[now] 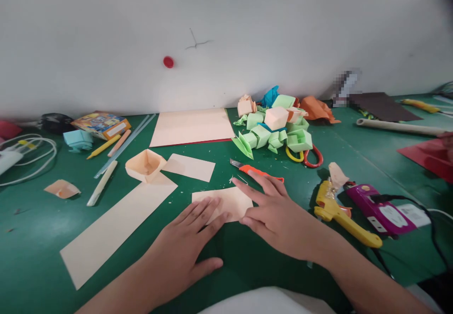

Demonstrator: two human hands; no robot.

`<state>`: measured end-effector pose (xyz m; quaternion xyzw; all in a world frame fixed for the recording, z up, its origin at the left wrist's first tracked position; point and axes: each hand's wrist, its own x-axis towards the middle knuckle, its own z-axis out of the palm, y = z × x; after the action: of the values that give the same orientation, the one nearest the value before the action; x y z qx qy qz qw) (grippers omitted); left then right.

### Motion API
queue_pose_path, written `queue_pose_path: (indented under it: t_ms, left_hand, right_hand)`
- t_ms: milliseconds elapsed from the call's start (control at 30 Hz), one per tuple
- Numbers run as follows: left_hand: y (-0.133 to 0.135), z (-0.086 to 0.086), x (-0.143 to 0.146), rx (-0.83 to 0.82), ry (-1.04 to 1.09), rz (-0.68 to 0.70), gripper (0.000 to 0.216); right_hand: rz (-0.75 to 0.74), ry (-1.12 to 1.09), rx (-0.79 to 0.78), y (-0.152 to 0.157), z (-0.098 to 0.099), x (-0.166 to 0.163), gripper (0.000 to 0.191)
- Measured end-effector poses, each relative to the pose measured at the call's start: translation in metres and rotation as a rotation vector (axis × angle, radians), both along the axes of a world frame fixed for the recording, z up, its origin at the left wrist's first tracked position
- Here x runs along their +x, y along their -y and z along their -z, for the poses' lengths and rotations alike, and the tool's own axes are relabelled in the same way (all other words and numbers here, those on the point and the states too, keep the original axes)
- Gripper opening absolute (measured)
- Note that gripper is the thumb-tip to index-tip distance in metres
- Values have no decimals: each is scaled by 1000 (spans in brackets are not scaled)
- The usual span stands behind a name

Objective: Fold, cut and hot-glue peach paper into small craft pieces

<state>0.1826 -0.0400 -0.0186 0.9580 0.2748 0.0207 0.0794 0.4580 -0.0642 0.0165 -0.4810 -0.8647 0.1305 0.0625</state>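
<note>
Near left: long peach paper strip [118,231], unfolded. Beyond: open-topped peach paper box [137,169], already shaped. Near centre: left hand [196,233], fingers extended, flat on small peach paper sheet [232,203], apparently still unshaped; right hand [278,212], fingers parted, at sheet's right edge, grip unclear.

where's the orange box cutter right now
In the head view, the orange-handled, metal-bladed box cutter lies slightly right of centre on the green tabletop, partly covered by the right hand.
</note>
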Motion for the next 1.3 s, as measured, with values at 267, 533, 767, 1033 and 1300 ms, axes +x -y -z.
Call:
queue_pose_path:
  t_ms: [267, 533, 767, 1033, 1300]
  left_hand:
    - [0, 1, -1, 14, 18, -13, 73]
    - [1, -4, 1, -3, -25, -20, 66]
    - [0, -1, -1, -22, 4, -12, 66]
    - [-8, -8, -6, -98, -14, 26, 63]
    - [-29, -17, -25, -30, 142, -49, 32]
  right_hand:
    - [32, -25, -24, -6, -7, 14, 49]
    - [89, -52, -34, -12, -7, 24, 44]
    - [50, -217, 151, -11, -1, 10, 33]
    - [-105, -84, -130, -12, -2, 9, 35]
    - [-134, -99, -170, -14, -3, 16, 35]
